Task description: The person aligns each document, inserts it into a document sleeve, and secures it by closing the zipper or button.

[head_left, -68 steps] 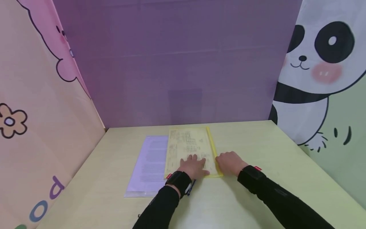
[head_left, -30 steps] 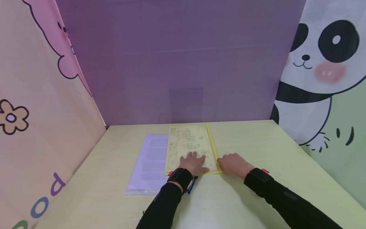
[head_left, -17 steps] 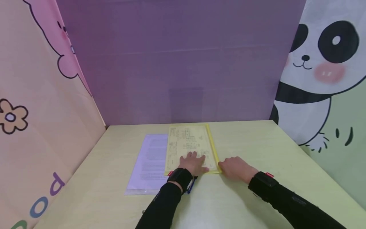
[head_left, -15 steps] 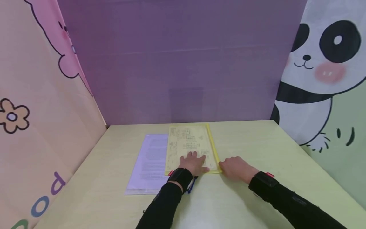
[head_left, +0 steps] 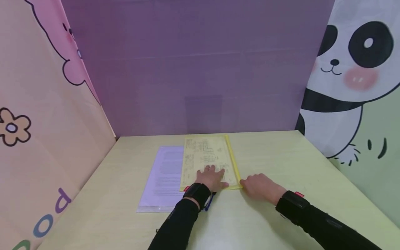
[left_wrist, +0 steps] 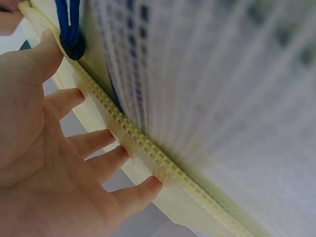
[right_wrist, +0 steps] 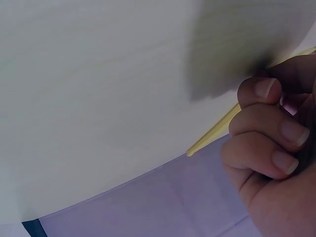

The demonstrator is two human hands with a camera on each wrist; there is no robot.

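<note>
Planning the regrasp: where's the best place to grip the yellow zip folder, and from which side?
Probably the near right corner of the yellow zip folder, coming from the right. It lies flat on the table with that edge free, and the right hand already sits there. The left hand presses flat on its near end; the clear sleeve of paper crowds its left side.

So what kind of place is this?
Probably a small desk booth set up for recording: a pale wooden table hemmed in by a purple panel and cartoon panda curtain, with a yellow document pouch.
</note>
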